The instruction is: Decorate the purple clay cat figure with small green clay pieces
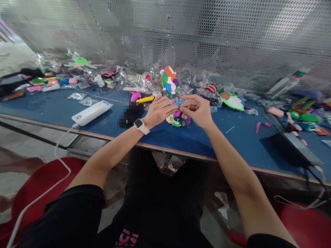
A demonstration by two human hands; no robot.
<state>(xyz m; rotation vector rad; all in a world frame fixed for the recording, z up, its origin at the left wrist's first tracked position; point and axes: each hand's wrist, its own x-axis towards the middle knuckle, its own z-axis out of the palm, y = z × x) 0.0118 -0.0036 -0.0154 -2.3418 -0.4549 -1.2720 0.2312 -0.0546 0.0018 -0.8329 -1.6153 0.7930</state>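
Observation:
My left hand (160,111), with a watch (139,124) on its wrist, and my right hand (198,109) meet at their fingertips above the table. Both have their fingers closed in a pinch; whatever lies between them is too small to make out. A bit of blue (178,103) shows just behind the fingertips. Directly below and behind the hands stands a multicoloured figure (184,121), seemingly of modelling clay, in purple, green and cream. My fingers hide its upper part. Beyond it rises a rounded multicoloured clay piece (169,81) with orange, green, blue and pink patches.
A white power bank (91,113) with a cable and a dark object (131,114) lie left on the blue table (232,144). Clay pieces and plastic bags (129,78) line the perforated metal panel (201,38). A black device (294,148) stands right; red chairs (43,193) are below.

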